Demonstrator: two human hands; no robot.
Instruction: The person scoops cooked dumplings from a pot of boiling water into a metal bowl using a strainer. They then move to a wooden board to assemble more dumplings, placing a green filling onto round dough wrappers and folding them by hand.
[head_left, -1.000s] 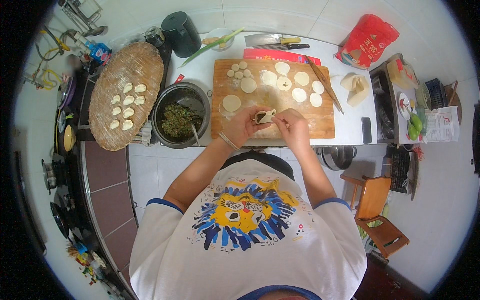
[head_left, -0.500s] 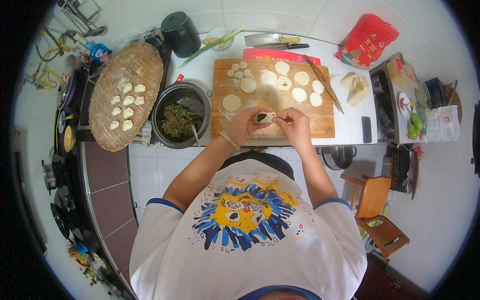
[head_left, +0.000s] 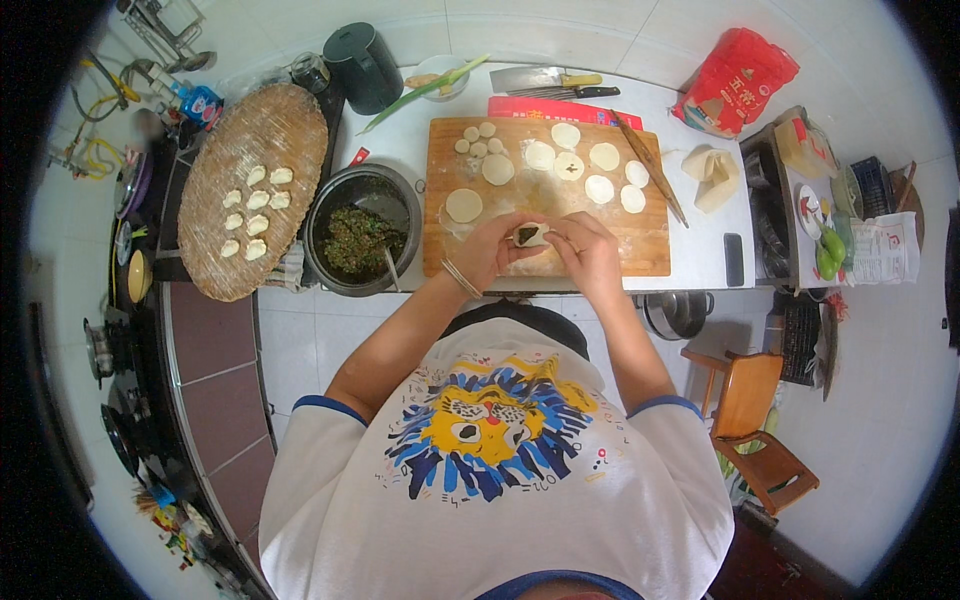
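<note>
Over the near edge of a floured wooden board [head_left: 640, 250], my left hand [head_left: 486, 250] cradles a partly folded dumpling [head_left: 531, 235], dark green filling showing in its opening. My right hand [head_left: 588, 248] pinches the dumpling's right side between thumb and fingers. Several flat round wrappers [head_left: 464, 206] and a cluster of small dough pieces [head_left: 479, 148] lie on the board beyond my hands. Left of the board stands a dark pot [head_left: 318, 262] of chopped green filling [head_left: 352, 243], a spoon [head_left: 391, 268] leaning in it.
A round woven tray [head_left: 215, 150] at left carries several finished dumplings [head_left: 257, 200]. A rolling pin [head_left: 655, 170] lies across the board's right side. Knives [head_left: 560, 90] are behind the board, with a red bag [head_left: 735, 85] and a phone [head_left: 734, 260] to the right.
My right fingers have shifted slightly along the dumpling's right edge, and the wrapper has tilted a little. The filling still shows. Everything else stays in place.
</note>
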